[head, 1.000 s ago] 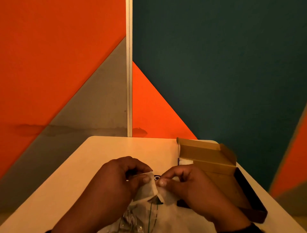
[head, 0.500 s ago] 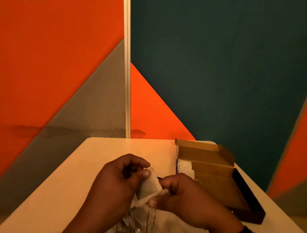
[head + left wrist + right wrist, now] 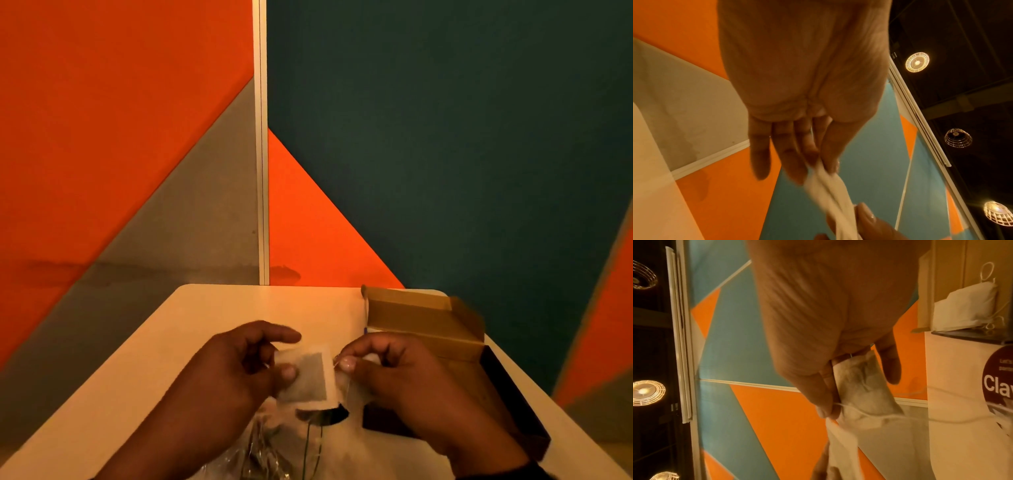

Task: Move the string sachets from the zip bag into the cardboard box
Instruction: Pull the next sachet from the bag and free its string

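Observation:
My left hand (image 3: 288, 359) pinches a white string sachet (image 3: 308, 377) between thumb and fingers, above the clear zip bag (image 3: 274, 455) at the table's near edge. In the left wrist view this sachet (image 3: 826, 186) hangs from my left hand (image 3: 824, 164). My right hand (image 3: 344, 361) is just to the right, close to the open cardboard box (image 3: 428, 325). In the right wrist view my right hand (image 3: 830, 408) holds a second sachet (image 3: 861, 386) against its fingers and pinches its string (image 3: 869, 413). Another sachet (image 3: 966, 305) lies inside the box (image 3: 949, 280).
The pale table (image 3: 212, 325) ends at orange, grey and teal wall panels (image 3: 445, 137). The box has a raised tan lid and dark outer walls (image 3: 513, 404). The zip bag carries a dark round label (image 3: 999, 382).
My hands have drawn apart from a shared pinch over the bag. The left-hand sachet now faces up flat, and my right hand has shifted right toward the box.

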A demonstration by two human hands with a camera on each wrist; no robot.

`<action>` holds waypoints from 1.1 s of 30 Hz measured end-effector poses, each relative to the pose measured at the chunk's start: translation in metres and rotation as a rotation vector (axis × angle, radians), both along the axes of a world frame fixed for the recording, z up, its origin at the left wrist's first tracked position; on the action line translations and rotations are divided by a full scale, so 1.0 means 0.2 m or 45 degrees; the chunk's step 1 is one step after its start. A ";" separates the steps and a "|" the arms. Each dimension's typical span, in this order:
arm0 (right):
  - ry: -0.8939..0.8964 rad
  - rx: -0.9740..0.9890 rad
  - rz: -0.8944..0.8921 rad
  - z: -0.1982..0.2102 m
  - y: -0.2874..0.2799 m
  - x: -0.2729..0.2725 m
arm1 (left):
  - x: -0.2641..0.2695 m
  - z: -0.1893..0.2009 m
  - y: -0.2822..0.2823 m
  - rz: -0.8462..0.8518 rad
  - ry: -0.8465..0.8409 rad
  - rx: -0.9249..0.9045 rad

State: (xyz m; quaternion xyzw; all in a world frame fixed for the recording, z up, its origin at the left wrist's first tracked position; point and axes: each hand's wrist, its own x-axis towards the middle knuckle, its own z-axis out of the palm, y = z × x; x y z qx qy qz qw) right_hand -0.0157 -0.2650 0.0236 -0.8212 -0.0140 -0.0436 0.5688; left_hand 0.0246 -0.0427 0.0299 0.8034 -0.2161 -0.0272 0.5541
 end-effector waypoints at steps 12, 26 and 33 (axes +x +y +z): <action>-0.028 -0.051 0.009 0.00 0.06 -0.01 | -0.05 -0.03 -0.10 -0.045 0.048 0.129; -0.079 -0.314 -0.008 0.00 0.03 -0.01 | -0.01 -0.02 -0.02 -0.201 0.186 -0.366; -0.025 -0.327 0.116 -0.03 0.10 -0.01 | 0.00 -0.05 -0.07 -0.127 0.165 -0.671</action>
